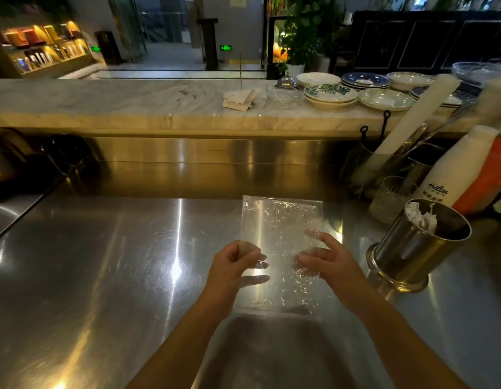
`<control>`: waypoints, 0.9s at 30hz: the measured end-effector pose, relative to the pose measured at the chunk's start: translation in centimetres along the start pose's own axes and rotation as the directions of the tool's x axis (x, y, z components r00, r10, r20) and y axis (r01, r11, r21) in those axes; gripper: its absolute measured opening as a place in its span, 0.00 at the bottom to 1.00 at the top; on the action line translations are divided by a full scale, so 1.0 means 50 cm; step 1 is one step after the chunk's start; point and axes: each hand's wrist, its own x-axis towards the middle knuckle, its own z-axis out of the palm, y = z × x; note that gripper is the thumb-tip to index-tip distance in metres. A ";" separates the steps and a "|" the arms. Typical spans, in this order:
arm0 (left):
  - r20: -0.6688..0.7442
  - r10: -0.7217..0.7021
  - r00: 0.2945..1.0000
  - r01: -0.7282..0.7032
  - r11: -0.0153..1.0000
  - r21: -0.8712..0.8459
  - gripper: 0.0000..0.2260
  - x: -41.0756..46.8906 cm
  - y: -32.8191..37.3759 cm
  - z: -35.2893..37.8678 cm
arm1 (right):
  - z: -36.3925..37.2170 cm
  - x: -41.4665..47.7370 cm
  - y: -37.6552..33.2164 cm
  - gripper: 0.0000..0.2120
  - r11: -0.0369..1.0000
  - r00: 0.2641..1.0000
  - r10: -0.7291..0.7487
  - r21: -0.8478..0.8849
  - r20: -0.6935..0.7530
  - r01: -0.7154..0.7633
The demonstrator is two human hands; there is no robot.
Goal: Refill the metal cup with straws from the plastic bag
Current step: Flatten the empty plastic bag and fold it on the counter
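Two bare forearms reach in from the bottom edge over a steel counter (89,262). Left hand (232,269): fingers curled, thumb and fingertips pinching the left edge of a clear plastic bag (280,248). Right hand (327,262): fingers spread and loosely bent, tips lying against the right side of the bag; whether it truly grips cannot be told, since some fingertips blur behind the film. Bag held up flat between both hands, above the counter, crinkled and see-through, its shadow on the steel below. No straws visible inside it from this angle.

Metal cup (417,245): on the counter to the right of the right hand, near but not touching it, tilted in the wide-angle view, standing on a flared base. White paper-wrapped straws (420,217) bunched against its left inner wall; the rest of the inside dark.

Behind the cup: a white bottle (457,175) with dark lettering, a clear ribbed glass (389,197), a tall white roll (414,116) leaning in a holder.

Farther back, a marble ledge (117,102) carrying stacked patterned plates (330,94), a small pile of paper slips (240,98), and a metal bell (285,81).
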 end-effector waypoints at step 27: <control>0.049 -0.025 0.998 -0.043 0.214 0.976 0.15 0.011 -0.131 -0.036 | 0.018 0.036 0.149 0.18 0.479 0.968 0.172 -0.843 -0.180 -0.242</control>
